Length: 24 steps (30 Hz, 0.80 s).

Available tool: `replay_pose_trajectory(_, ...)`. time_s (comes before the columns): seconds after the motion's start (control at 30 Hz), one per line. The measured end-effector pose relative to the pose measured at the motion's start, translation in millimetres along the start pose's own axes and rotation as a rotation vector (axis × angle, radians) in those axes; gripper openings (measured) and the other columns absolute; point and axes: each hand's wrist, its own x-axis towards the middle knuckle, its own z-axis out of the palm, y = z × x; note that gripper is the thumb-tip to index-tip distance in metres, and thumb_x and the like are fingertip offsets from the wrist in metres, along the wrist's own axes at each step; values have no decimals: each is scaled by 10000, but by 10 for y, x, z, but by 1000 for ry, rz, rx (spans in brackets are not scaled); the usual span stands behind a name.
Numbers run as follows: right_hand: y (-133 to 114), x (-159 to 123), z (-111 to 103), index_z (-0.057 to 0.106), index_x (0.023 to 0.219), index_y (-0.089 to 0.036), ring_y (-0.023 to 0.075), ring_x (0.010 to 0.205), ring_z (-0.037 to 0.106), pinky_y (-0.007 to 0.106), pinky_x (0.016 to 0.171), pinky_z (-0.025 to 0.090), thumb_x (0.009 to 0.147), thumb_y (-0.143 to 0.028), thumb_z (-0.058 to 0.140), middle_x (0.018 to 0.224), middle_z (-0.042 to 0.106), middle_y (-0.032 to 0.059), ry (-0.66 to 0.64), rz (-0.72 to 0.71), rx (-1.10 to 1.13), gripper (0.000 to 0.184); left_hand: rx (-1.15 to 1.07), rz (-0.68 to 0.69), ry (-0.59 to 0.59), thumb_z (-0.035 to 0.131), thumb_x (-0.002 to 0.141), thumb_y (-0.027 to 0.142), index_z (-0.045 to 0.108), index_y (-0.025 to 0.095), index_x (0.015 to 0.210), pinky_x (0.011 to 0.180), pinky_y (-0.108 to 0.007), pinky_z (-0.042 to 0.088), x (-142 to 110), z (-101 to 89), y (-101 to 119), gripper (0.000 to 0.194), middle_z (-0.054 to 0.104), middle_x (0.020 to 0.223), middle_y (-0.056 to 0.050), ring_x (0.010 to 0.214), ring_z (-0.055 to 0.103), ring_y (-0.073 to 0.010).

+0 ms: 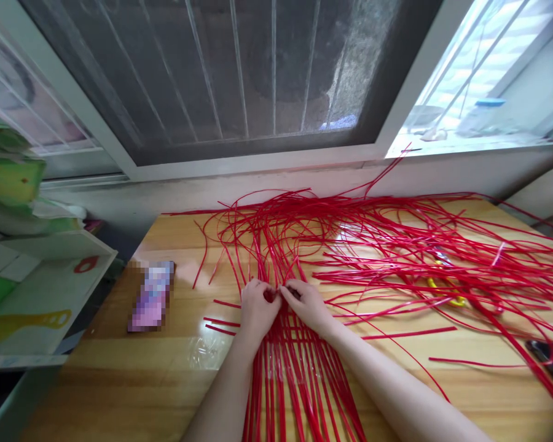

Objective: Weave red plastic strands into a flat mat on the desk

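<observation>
Long, thin red plastic strips (299, 405) run up the wooden table toward the window. Several crosswise red strips (222, 321) pass among them, their ends sticking out at the left. My left hand (258, 310) and my right hand (305, 304) meet over the lengthwise strips, above the crossing rows. Both hands are closed, thumbs and fingers pinching red strips between them; which strips exactly is hidden. Clear tape (288, 367) lies across the strips below my wrists. Beyond my fingers the far ends of the strips fan out and curl in a tangle.
Loose red strips (396, 270) heap over the right side of the wooden table (166, 380), partly covering yellow-handled scissors (447, 293). A blurred-out phone-like object (152, 298) lies at left. A dark object (550, 362) sits at the right edge. A window (253, 156) stands behind.
</observation>
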Motion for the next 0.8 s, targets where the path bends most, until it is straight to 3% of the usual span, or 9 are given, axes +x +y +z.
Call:
replay_pose_trajectory(0.17, 75, 63, 20, 512, 608, -181, 117, 552, 464, 221, 529, 327, 830, -300, 406, 565, 507, -11, -35, 51, -50, 273, -247, 97, -153, 572, 666, 186, 580, 170, 705, 681, -258, 404, 37, -145, -80, 43, 496, 752, 2, 704, 491, -117)
replay_pose_trajectory(0.3, 95, 69, 37, 560, 644, -180, 131, 595, 499, 227, 543, 314, 785, -197, 430, 627, 575, 12, -104, 41, -174, 193, -327, 181, -200, 557, 685, 142, 611, 201, 792, 829, -302, 392, 36, -231, -103, 134, 471, 853, -12, 863, 497, -138)
replay_pose_trajectory(0.53, 65, 62, 51, 595, 701, -185, 148, 630, 520, 234, 558, 304, 722, -155, 495, 675, 609, 29, -135, 41, -286, 106, -271, 244, 13, 539, 735, 199, 565, 219, 967, 909, -352, 365, 27, -170, -42, 235, 481, 1033, -56, 1011, 467, -175)
replay_pose_trajectory(0.67, 77, 55, 37, 583, 696, -188, 141, 636, 518, 230, 567, 318, 746, -200, 511, 670, 597, 14, -156, 11, -218, 88, -358, 124, 92, 499, 781, 259, 482, 207, 1059, 788, -304, 435, 53, -141, -76, 283, 561, 963, -49, 858, 546, -145)
replay_pose_trajectory(0.8, 70, 10, 2, 559, 770, -190, 123, 610, 496, 222, 562, 339, 776, -245, 491, 660, 564, -4, -156, -33, -117, 87, -262, -38, 191, 399, 835, 287, 467, 195, 1003, 671, -270, 434, 54, -170, -106, 203, 581, 818, -27, 718, 559, -135)
